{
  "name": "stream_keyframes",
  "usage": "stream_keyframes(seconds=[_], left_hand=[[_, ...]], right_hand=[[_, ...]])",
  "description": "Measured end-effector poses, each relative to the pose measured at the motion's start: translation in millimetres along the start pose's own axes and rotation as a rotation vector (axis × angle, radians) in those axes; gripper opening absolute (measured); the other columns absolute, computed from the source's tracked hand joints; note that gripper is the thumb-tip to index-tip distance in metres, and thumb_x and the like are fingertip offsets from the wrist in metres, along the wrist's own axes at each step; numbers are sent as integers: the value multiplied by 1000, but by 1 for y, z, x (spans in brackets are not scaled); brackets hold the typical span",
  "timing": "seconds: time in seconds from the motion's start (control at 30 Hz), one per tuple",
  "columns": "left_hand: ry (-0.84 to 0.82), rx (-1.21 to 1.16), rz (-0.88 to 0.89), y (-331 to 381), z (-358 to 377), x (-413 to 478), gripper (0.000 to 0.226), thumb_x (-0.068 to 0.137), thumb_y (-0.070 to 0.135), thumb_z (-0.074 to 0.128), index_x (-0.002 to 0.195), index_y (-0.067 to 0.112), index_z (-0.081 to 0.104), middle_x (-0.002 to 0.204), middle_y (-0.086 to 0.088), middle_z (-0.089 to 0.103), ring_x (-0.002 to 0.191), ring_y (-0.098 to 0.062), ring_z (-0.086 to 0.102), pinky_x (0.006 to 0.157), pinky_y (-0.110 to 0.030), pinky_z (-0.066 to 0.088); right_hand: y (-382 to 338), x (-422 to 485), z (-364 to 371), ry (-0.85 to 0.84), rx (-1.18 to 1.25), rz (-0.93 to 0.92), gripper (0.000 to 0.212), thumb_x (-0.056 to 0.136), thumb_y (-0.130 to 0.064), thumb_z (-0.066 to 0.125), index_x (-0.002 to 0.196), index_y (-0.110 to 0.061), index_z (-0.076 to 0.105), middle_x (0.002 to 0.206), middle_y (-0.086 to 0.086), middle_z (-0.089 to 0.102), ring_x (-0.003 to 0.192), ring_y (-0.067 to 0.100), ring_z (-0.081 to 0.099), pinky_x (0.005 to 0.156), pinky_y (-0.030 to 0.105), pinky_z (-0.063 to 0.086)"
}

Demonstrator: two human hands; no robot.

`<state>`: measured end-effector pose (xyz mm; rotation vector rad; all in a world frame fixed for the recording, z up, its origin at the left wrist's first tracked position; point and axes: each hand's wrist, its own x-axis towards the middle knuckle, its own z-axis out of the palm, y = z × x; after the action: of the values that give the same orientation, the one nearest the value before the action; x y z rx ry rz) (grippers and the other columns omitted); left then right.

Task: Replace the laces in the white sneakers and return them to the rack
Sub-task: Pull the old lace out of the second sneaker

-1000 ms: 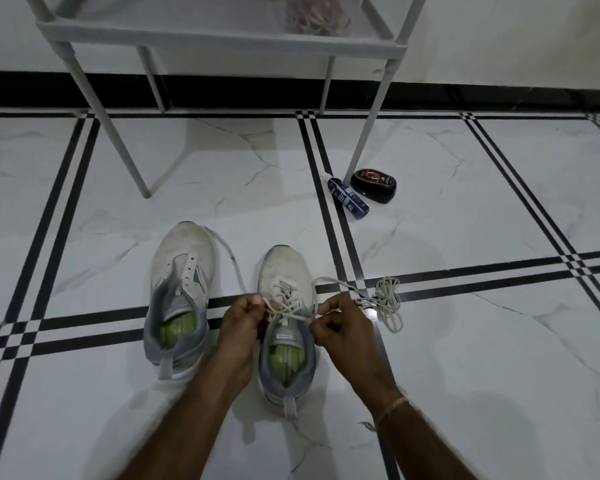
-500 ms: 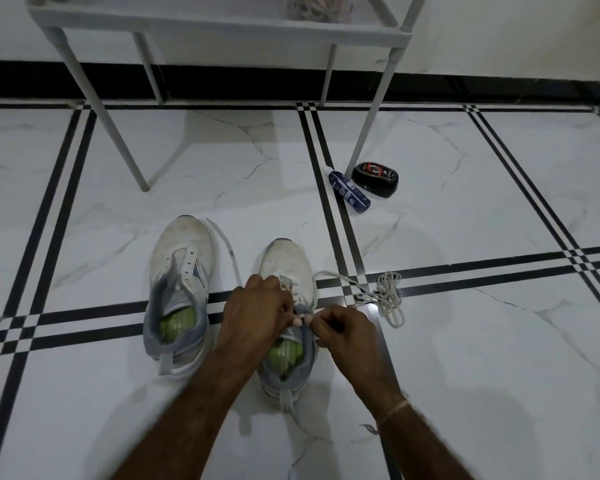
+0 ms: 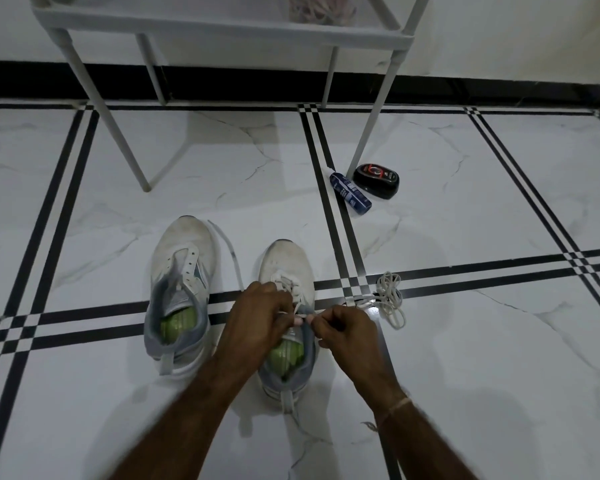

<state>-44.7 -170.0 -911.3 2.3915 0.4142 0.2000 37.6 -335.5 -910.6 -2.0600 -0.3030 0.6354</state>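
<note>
Left hand (image 3: 257,320) now meets right hand (image 3: 347,329), pinching lace (image 3: 291,285).

The rack (image 3: 222,27) is cut off by the far edge, and a pinkish bundle (image 3: 321,10) on its shelf is too blurred to be identified. Much of the right-hand sneaker's (image 3: 284,259) lace (image 3: 286,280) is covered by the left hand (image 3: 257,323). The labels on the blue bottle (image 3: 350,192) and the black case (image 3: 376,178) cannot be read.
</note>
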Motion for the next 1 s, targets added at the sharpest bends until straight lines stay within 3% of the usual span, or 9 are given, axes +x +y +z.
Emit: stream_keyframes(seconds=[0.2, 0.27, 0.37, 0.47, 0.53, 0.7, 0.83, 0.93, 1.0], left_hand=[[431, -1480, -749, 12, -18, 16, 32, 107, 14, 42, 76, 18, 46, 63, 0, 57, 68, -18, 53, 62, -27, 50], [336, -1217, -638, 5, -19, 15, 26, 107, 18, 42, 81, 18, 46, 68, 5, 58, 66, -18, 54, 70, -36, 52], [38, -337, -113, 5, -6, 2, 14, 92, 33, 70, 84, 29, 59, 85, 13, 63, 77, -8, 62, 69, -24, 51], [12, -21, 121, -1, 2, 6, 19, 82, 42, 69, 72, 27, 64, 76, 11, 53, 69, -11, 55, 64, -27, 36], [139, -192, 0, 0, 5, 6, 18, 88, 32, 66, 73, 22, 65, 76, 6, 58, 71, -11, 57, 64, -28, 41], [454, -1538, -887, -2, -10, 19, 29, 108, 16, 38, 81, 22, 45, 63, 0, 58, 64, -18, 53, 55, -28, 46], [441, -902, -787, 0, -2, 5, 10, 101, 22, 58, 102, 15, 52, 88, -3, 58, 83, -24, 59, 65, -25, 50], [340, -322, -414, -1, 8, -19, 57, 81, 56, 73, 126, 28, 51, 123, 3, 46, 114, -15, 48, 88, -28, 46], [286, -8, -255, -4, 10, -30, 54, 77, 64, 69, 121, 34, 58, 120, 8, 48, 113, -13, 43, 90, -31, 39]], right_hand=[[2, 2, 1, -12, 3, -3, 24, 90, -30, 76, 71, -16, 70, 70, 0, 73, 71, 20, 72, 75, 51, 61], [4, 2, 1, -2, 1, 3, 22, 90, -28, 76, 71, -17, 70, 71, -1, 73, 71, 18, 72, 74, 50, 62], [8, 3, -2, 5, 6, 19, 19, 89, -27, 75, 72, -19, 71, 71, -1, 73, 72, 18, 72, 74, 51, 62], [7, 5, 0, -5, 24, 11, 19, 86, -31, 74, 70, -21, 71, 71, -1, 73, 73, 20, 73, 74, 52, 62], [5, 4, 2, -6, 25, 6, 21, 87, -31, 75, 67, -24, 70, 70, -1, 73, 72, 21, 72, 74, 53, 61], [7, 2, 1, -13, 13, 1, 24, 89, -29, 75, 69, -16, 68, 67, 1, 70, 70, 23, 70, 73, 53, 60], [5, 0, -2, 12, 19, -33, 10, 89, -21, 76, 86, -19, 67, 82, -3, 71, 76, 12, 69, 73, 35, 61], [-4, 4, 1, -21, -1, -285, 20, 91, -10, 71, 102, -26, 64, 99, -11, 69, 94, 5, 66, 71, 16, 53], [-6, 9, 4, -85, -81, -403, 27, 90, -7, 66, 107, -27, 65, 105, -14, 67, 102, 9, 65, 75, 21, 55]])
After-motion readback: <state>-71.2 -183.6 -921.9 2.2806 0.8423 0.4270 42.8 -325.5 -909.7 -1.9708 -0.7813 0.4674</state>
